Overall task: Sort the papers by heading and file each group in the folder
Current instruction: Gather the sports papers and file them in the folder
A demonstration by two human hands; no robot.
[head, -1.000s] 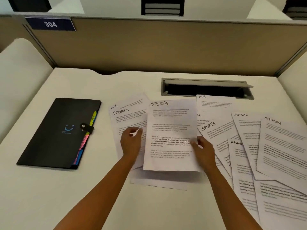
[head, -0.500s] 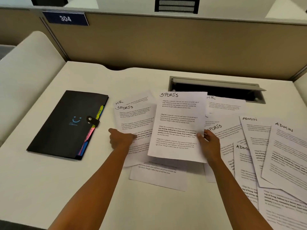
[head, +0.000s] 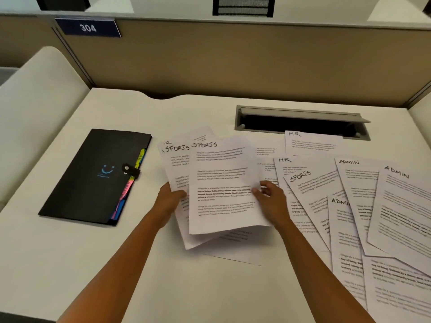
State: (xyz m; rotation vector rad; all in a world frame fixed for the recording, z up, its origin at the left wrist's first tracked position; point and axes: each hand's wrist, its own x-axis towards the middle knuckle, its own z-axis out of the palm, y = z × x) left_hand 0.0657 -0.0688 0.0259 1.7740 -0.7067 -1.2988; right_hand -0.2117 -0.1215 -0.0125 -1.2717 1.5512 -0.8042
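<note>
Bare desk point(head: 186, 287) below both held SPORTS sheets point(head: 224, 183)

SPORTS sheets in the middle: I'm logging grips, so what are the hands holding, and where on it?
The left hand grips the under SPORTS sheet at its left edge; the right hand pinches the top SPORTS sheet at its right edge.

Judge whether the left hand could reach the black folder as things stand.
Probably yes: the folder lies closed just left of the left hand with bare desk between, but that hand grips a SPORTS sheet.
</note>
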